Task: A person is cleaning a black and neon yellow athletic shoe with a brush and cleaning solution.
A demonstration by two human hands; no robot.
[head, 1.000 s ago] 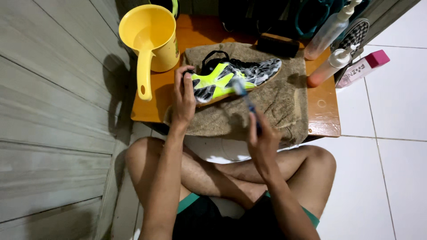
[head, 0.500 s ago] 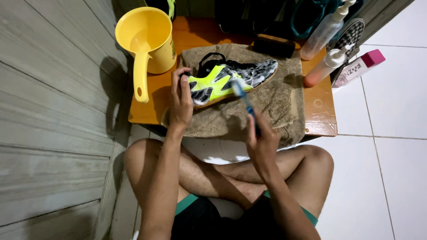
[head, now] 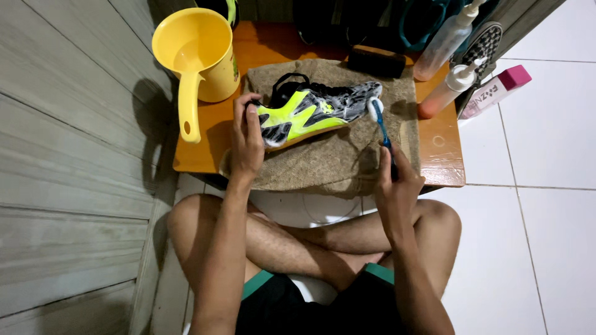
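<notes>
Lay lengthwise across the brown towel (head: 323,158), that neon-and-grey shoe (head: 313,111), heel clamped in the left hand (head: 246,133), toe pointing right at the toothbrush (head: 377,121) gripped tight in the nearer right hand (head: 397,186), bristles touching its tip.

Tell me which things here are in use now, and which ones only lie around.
In use: shoe, held by left hand; toothbrush in right hand; towel under the shoe.
Lying about: yellow jug, two bottles, pink box, dark brush.
</notes>
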